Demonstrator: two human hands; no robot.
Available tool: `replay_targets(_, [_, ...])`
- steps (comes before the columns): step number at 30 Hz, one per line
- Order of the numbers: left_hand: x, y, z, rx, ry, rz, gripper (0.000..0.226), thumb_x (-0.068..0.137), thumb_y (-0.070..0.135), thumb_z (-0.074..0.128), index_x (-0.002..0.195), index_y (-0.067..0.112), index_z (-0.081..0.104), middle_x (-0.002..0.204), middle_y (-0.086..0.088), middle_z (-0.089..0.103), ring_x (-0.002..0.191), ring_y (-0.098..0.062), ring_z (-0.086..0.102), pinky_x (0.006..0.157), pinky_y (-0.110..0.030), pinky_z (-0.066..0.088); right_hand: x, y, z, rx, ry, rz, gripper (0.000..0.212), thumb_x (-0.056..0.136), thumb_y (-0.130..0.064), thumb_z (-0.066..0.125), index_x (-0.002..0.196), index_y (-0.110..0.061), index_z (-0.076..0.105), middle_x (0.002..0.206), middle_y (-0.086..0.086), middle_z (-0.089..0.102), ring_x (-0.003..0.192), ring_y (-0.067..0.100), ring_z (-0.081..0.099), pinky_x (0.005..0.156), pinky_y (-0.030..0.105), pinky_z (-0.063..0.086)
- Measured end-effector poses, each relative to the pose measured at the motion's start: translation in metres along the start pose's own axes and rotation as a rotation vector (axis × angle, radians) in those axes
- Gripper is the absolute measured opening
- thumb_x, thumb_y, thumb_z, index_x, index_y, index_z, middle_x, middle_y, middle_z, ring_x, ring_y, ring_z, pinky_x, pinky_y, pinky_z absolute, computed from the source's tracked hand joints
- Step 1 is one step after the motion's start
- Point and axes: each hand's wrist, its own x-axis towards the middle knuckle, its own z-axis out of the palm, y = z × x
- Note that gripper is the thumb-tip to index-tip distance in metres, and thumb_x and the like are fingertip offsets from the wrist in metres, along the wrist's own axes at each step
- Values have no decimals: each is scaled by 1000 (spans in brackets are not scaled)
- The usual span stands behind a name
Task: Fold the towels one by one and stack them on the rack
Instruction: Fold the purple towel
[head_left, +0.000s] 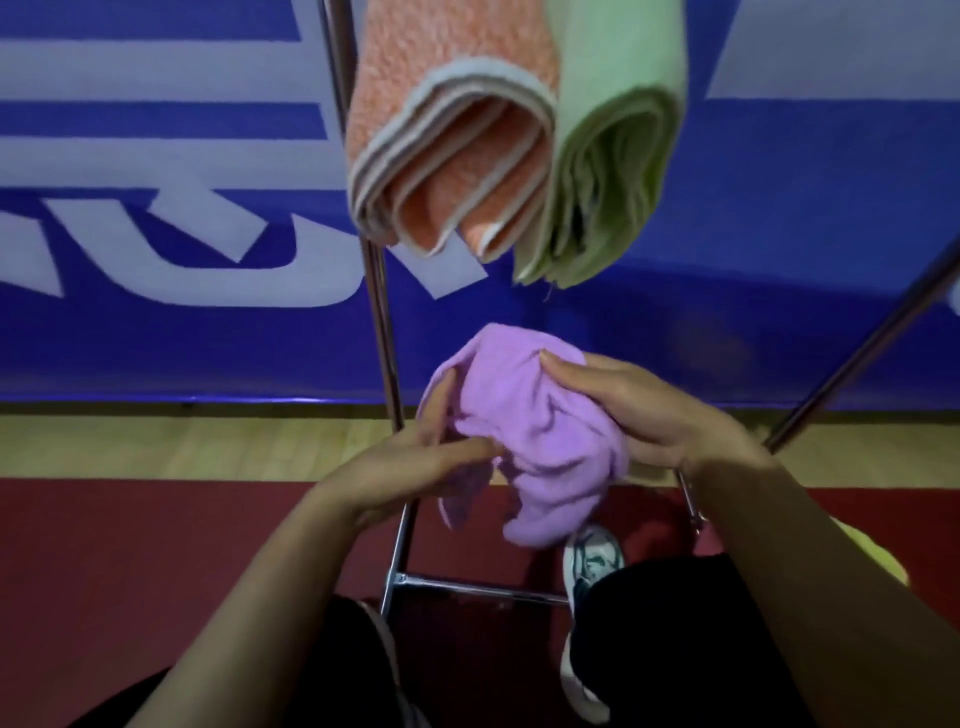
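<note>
Dim indoor light, soft motion blur throughout, wide-angle bending at edges

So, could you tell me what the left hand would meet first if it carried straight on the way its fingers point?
Probably the purple towel: the left hand points up-right into its bunched folds, already touching.

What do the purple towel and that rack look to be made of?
The purple towel, bunched between the left hand and right hand, looks like soft, fuzzy microfibre or terry: matte, with limp folds. The rack seems to be polished metal tubing, perhaps chromed or stainless steel, judging by its bright highlights.
</note>
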Motion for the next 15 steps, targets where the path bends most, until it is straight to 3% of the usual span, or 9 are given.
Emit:
replay_targets(2, [-6, -11, -20, 436, 7, -29, 116, 81, 53, 81, 162, 38, -1, 121, 6, 74, 108, -9, 71, 104, -40, 55, 0, -1, 7, -101, -1, 38, 26, 105, -21, 53, 114, -5, 72, 110, 20, 76, 95, 25, 75, 80, 33, 62])
replay_targets(4, [-8, -21, -33, 564, 66, -54, 119, 79, 57, 83, 160, 24, 2, 123, -2, 70, 100, -9, 73, 95, -40, 60, 7, -1, 13, -224, -2, 81, 23, 103, -21, 56, 113, -7, 71, 107, 13, 78, 93, 19, 74, 78, 26, 61])
replay_targets(6, [-10, -19, -32, 677, 137, 77, 125, 69, 65, 81, 160, 24, 7, 152, -10, 42, 133, -15, 57, 109, -41, 51, 16, 4, 20, -286, -10, 135, 20, 102, -21, 57, 107, -8, 71, 96, 8, 79, 86, 15, 75, 78, 24, 61])
replay_targets(7, [-9, -19, -28, 717, 141, 215, 116, 70, 57, 82, 159, 19, 17, 157, -6, 35, 144, -9, 44, 115, -36, 45, 21, 6, 24, -324, -44, 164, 19, 102, -22, 57, 107, -10, 70, 90, 4, 79, 82, 13, 75, 78, 25, 61])
replay_targets(8, [-7, -16, -24, 690, 137, 340, 90, 76, 41, 85, 149, 17, 38, 152, 2, 45, 140, 3, 43, 112, -30, 45, 22, 7, 28, -367, -68, 178, 18, 102, -24, 56, 110, -13, 68, 86, -1, 79, 79, 10, 75, 77, 25, 62])
replay_targets(9, [-7, -9, -18, 631, 132, 384, 55, 82, 23, 85, 129, 22, 56, 133, 15, 62, 121, 14, 53, 100, -23, 49, 23, 7, 28, -372, -74, 179, 22, 102, -26, 55, 117, -14, 67, 84, -5, 79, 78, 8, 75, 76, 24, 62])
replay_targets(11, [-8, 2, -16, 534, 187, 296, 14, 92, 16, 76, 92, 29, 70, 82, 22, 70, 75, 9, 57, 71, -22, 48, 23, 2, 23, -321, -119, 148, 35, 104, -24, 55, 137, -14, 61, 101, -1, 80, 95, 14, 76, 89, 28, 60])
replay_targets(13, [-7, 6, -22, 500, 363, 249, 17, 95, 25, 66, 81, 19, 73, 69, 6, 68, 66, -3, 50, 59, -28, 46, 19, -6, 12, -405, -269, 99, 40, 101, -22, 62, 141, -13, 59, 129, 14, 69, 124, 31, 65, 109, 41, 49])
replay_targets(15, [-8, 10, -34, 456, 539, 271, 21, 93, 25, 59, 81, 14, 71, 71, -5, 69, 65, -7, 50, 56, -32, 45, 22, -6, -3, -837, -295, 125, 40, 92, -30, 75, 129, -19, 63, 124, 6, 70, 119, 27, 66, 105, 35, 52])
